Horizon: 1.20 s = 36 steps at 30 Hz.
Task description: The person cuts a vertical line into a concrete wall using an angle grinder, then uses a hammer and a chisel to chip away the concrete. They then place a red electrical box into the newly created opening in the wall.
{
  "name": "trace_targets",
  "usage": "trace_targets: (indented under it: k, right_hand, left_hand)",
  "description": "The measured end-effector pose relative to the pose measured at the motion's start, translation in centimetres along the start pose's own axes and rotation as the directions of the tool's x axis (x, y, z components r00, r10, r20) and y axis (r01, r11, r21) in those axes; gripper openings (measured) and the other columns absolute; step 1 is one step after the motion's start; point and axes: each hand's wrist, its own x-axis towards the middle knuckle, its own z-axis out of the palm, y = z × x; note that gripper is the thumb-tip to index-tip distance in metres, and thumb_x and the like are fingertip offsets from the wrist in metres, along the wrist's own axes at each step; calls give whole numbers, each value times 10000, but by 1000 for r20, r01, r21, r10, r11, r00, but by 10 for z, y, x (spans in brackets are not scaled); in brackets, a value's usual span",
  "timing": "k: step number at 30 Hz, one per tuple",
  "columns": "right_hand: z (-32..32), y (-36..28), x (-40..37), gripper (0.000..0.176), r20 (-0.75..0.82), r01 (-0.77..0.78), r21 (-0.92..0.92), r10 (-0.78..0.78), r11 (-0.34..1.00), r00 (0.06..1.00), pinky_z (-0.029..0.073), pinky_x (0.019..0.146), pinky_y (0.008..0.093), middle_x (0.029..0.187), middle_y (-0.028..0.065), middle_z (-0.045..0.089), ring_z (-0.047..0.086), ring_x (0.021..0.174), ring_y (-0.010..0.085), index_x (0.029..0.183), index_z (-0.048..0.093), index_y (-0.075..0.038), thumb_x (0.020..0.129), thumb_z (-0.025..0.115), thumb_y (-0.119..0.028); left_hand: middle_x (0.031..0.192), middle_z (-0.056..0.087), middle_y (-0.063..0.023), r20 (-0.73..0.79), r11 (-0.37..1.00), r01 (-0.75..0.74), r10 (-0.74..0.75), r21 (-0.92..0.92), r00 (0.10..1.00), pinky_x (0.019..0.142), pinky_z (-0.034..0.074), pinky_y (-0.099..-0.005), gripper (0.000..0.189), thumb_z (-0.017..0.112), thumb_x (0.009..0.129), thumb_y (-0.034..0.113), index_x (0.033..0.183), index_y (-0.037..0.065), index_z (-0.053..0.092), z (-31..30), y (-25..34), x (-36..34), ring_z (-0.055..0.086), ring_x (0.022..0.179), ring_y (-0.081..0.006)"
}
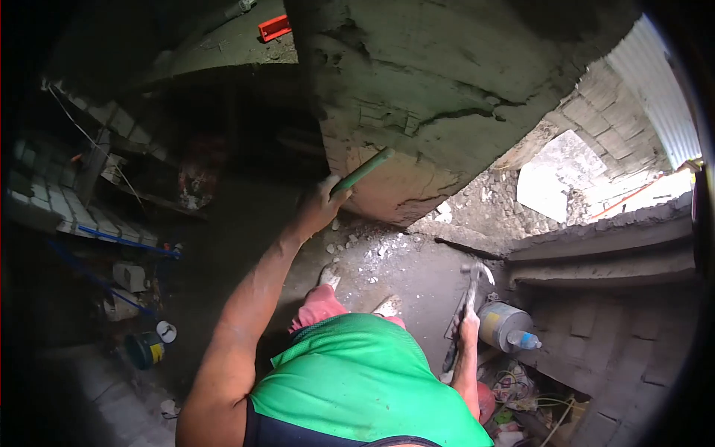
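My left hand (333,192) is closed around a green chisel (363,172), which slants up and to the right against the lower part of a rough concrete wall (447,112). Cracks and chipped patches mark that wall's face. Lower on the right, my right hand (468,328) grips a claw hammer (472,281) by its handle. The hammer's head points away from me, apart from the chisel and the wall. Broken bits of rubble (381,247) lie on the floor below the wall, in front of my shoes.
Right of the hammer stands a grey bucket (503,325) with a plastic bottle (524,340) at it. A concrete ledge (603,257) runs along the right. At left are a dark green bucket (141,350) and a blue pipe (126,242). A red object (275,28) lies at the top.
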Motion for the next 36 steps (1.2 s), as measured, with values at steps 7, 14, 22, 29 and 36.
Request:
trace_targets:
  k: [7,14,22,29,36]
  right_hand:
    - [107,-141,-82,495,43,467,-55,-465,882,884,351,417,265,591,-17,466,433,448,98,858,570,-79,1025,442,-527]
    - [140,-187,-106,506,50,663,88,-668,743,742,347,422,231,601,-23,456,420,464,71,883,557,-69,1027,450,-542]
    - [132,-199,-82,534,149,771,232,-805,593,574,371,425,228,614,-7,482,452,474,75,938,551,-44,1005,473,-568]
    - [147,-212,-63,657,137,903,279,-944,327,299,392,456,229,645,9,504,476,504,84,991,524,-32,936,481,-685]
    - [229,-209,33,364,225,905,-49,-878,424,423,367,455,257,623,-15,482,460,509,80,884,538,-81,1045,485,-403]
  left_hand:
    - [780,672,-164,-117,913,-319,356,255,927,581,536,-437,302,675,910,337,953,39,651,-9,4,45,677,676,-339]
    - [822,680,-183,-19,950,-244,252,193,967,602,533,-447,286,638,945,331,969,46,628,-10,16,58,678,714,-366]
    - [748,665,-186,-121,956,-180,212,231,970,560,515,-464,313,593,976,355,951,43,601,10,44,51,661,645,-381]
    - [700,643,-194,-189,962,-87,139,259,972,542,497,-465,314,571,987,368,957,56,593,43,49,49,655,636,-382]
    - [699,642,-201,-206,963,1,57,271,977,541,490,-468,302,576,982,361,947,60,581,60,49,42,645,634,-395]
